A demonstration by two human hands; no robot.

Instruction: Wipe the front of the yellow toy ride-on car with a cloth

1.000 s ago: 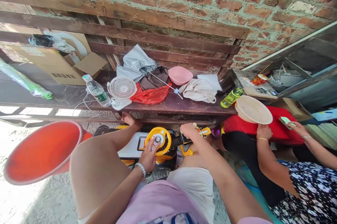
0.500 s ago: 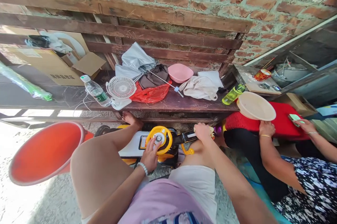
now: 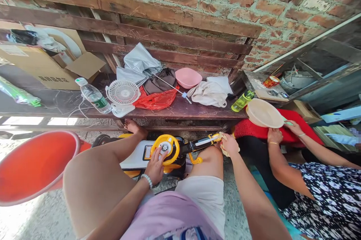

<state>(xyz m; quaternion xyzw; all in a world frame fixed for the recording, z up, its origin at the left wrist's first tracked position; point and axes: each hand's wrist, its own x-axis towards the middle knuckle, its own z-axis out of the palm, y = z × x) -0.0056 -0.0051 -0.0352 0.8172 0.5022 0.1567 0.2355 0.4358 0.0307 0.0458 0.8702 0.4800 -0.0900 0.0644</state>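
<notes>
A toy ride-on digger with a white and black body (image 3: 132,158) stands between my legs. My left hand (image 3: 155,166), with a beaded bracelet at its wrist, grips the lower left of its yellow steering wheel (image 3: 176,146), fingers reaching over the hub. From the front of the toy a black and yellow digger arm (image 3: 200,142) extends to the right, over my knee. Closed around a pale, crumpled cloth (image 3: 225,152), my right hand (image 3: 231,144) is at the yellow far end of that arm. Part of the cloth is hidden under my fingers.
An orange bucket (image 3: 39,164) stands at left. Across the bench (image 3: 180,114) are a water bottle (image 3: 94,97), white fan (image 3: 123,92), silver umbrella (image 3: 141,59), pink basin (image 3: 188,78) and green bottle (image 3: 242,101). At right, a person holds a cream basin (image 3: 265,113).
My right hand has moved outward to the arm's far end with the cloth. My left hand stays on the wheel. The other person's far hand has come to the cream basin's rim.
</notes>
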